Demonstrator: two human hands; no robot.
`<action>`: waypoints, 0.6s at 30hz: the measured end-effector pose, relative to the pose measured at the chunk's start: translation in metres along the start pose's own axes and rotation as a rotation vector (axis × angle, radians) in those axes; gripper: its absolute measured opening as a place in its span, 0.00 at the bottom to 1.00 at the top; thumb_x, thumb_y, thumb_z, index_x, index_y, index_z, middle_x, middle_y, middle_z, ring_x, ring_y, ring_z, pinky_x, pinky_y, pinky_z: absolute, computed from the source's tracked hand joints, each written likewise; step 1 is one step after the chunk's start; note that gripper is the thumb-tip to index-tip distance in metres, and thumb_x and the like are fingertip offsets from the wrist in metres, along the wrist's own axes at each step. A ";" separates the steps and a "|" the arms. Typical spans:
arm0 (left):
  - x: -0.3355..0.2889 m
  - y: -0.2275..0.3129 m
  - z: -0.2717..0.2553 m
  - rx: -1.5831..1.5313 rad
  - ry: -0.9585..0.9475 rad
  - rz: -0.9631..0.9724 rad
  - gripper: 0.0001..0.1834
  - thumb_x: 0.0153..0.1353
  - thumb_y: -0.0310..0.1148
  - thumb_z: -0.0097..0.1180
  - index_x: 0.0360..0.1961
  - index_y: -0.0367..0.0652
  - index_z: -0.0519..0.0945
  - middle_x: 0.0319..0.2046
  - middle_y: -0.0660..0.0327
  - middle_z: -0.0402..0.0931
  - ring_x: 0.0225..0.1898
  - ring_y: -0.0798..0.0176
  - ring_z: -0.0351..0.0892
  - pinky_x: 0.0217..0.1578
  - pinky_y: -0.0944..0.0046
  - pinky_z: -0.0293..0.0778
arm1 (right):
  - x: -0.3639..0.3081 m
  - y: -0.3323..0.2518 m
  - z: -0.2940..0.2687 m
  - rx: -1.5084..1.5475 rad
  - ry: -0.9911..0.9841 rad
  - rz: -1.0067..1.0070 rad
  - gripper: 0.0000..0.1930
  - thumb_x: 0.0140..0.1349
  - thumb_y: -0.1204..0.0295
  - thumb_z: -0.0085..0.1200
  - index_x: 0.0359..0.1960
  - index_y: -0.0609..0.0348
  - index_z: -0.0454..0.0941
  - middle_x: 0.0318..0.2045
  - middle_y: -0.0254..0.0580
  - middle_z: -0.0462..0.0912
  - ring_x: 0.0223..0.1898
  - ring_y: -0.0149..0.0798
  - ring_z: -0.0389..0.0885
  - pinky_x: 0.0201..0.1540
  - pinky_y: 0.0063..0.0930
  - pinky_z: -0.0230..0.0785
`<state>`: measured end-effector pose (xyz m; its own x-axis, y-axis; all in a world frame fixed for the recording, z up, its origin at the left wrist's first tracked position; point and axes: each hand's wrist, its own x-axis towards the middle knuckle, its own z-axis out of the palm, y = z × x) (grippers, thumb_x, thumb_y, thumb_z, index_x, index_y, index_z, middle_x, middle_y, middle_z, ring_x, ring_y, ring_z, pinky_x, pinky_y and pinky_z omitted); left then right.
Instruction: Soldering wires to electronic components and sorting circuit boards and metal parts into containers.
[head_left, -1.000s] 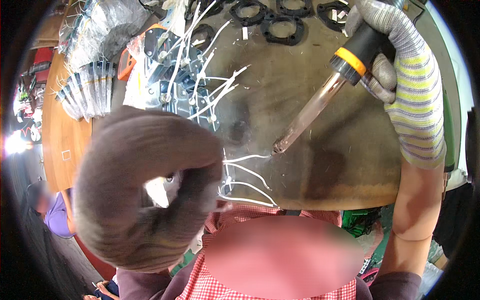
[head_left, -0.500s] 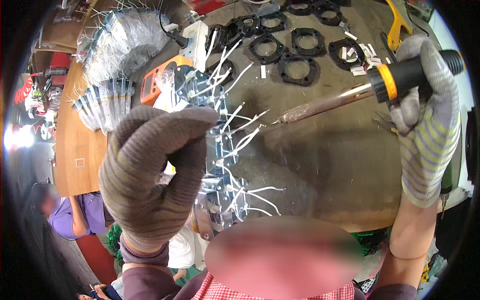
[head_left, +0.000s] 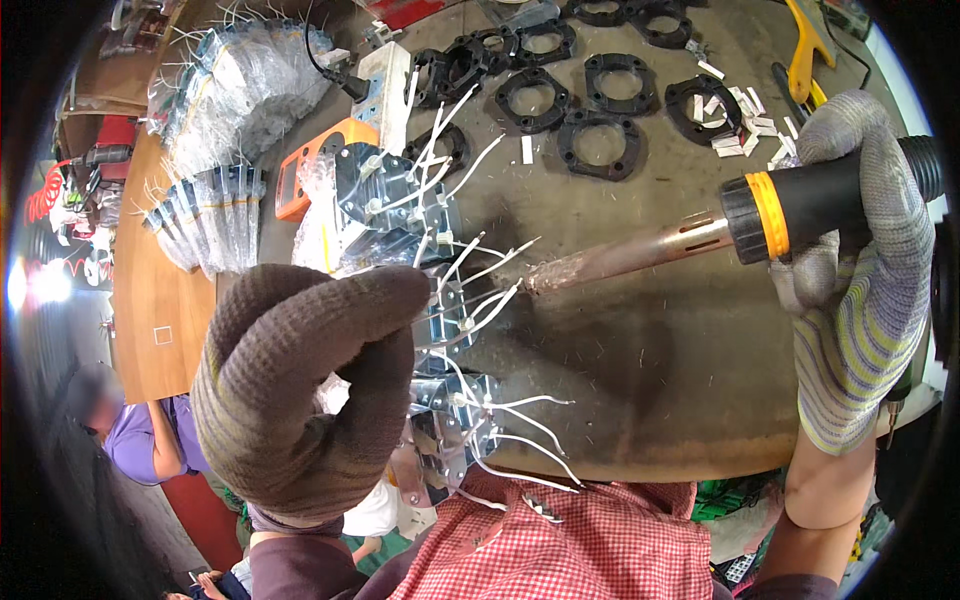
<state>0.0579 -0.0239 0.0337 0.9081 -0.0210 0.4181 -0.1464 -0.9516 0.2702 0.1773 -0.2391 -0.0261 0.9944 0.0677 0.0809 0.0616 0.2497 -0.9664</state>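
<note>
While the right hand (head_left: 855,270), in a striped knit glove, is wrapped firmly around the black handle of a soldering iron (head_left: 700,235), the iron's metal barrel is held out toward the person's left, its tip brought right up to the white wire ends (head_left: 495,285) that stick out from a row of small metal parts (head_left: 440,320). That row is lined up on the dark counter (head_left: 640,370), running from the orange meter (head_left: 300,180) down toward the person's checked shirt. The left hand (head_left: 300,390), in a brown knit glove, is raised close to the camera with its fingers (head_left: 330,300) curled in; something pale is pinched inside them, but what it is cannot be told. Black ring-shaped parts (head_left: 600,140) are spread over the far side of the counter, and clear bags of white wires (head_left: 225,90) are heaped at the far left.
</note>
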 end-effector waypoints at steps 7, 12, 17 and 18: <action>-0.003 -0.005 -0.001 -0.043 -0.016 -0.012 0.14 0.44 0.15 0.65 0.35 0.35 0.81 0.30 0.59 0.78 0.31 0.64 0.76 0.35 0.68 0.70 | -0.002 0.007 -0.021 -0.003 -0.054 0.041 0.17 0.70 0.57 0.48 0.43 0.60 0.76 0.25 0.31 0.76 0.12 0.16 0.64 0.13 0.09 0.53; -0.002 -0.003 0.001 -0.049 -0.049 -0.049 0.15 0.43 0.15 0.66 0.35 0.35 0.82 0.29 0.60 0.77 0.32 0.65 0.75 0.34 0.68 0.70 | -0.001 0.012 -0.020 -0.224 -0.010 -0.154 0.18 0.70 0.58 0.48 0.48 0.61 0.77 0.27 0.33 0.78 0.16 0.17 0.70 0.16 0.08 0.59; -0.004 0.000 0.003 -0.053 -0.051 -0.103 0.16 0.42 0.14 0.66 0.35 0.36 0.82 0.29 0.62 0.77 0.32 0.65 0.75 0.33 0.68 0.70 | -0.001 0.011 -0.011 -0.184 0.062 -0.175 0.18 0.70 0.58 0.49 0.49 0.61 0.76 0.27 0.33 0.78 0.18 0.18 0.73 0.18 0.08 0.62; -0.004 0.000 0.003 -0.048 -0.039 -0.101 0.16 0.41 0.13 0.65 0.35 0.37 0.82 0.29 0.61 0.77 0.31 0.65 0.75 0.33 0.68 0.70 | -0.002 0.012 -0.010 -0.176 0.077 -0.179 0.18 0.70 0.58 0.49 0.49 0.61 0.76 0.27 0.33 0.79 0.18 0.18 0.73 0.18 0.09 0.62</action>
<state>0.0549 -0.0251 0.0294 0.9336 0.0617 0.3529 -0.0709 -0.9337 0.3510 0.1774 -0.2462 -0.0404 0.9695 -0.0377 0.2422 0.2445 0.0785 -0.9665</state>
